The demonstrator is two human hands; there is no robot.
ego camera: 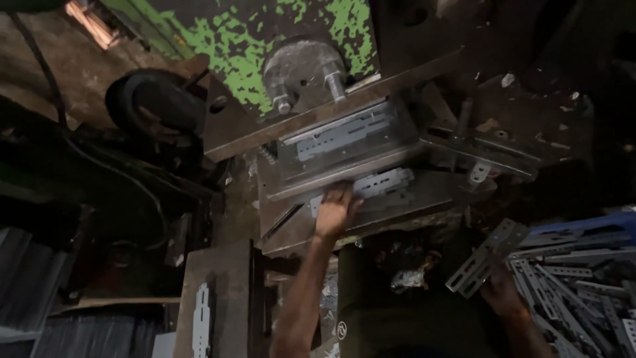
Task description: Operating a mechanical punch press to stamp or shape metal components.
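One view only, from the head, looking steeply down and forward over both forearms. It sits close above the press (pixel 311 79), tilted so the machine slants across the far middle, with the pile of slotted strips (pixel 583 278) near right.

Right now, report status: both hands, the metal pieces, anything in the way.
Left hand on slotted strip at the press die. Right hand gripping perforated angle bracket above the bracket pile. Nothing between hands and press.

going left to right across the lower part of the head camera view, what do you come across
Slotted metal strip lying on a dark plate → left hand on a slotted bracket in the press → right hand holding a slotted angle bracket → pile of slotted brackets.
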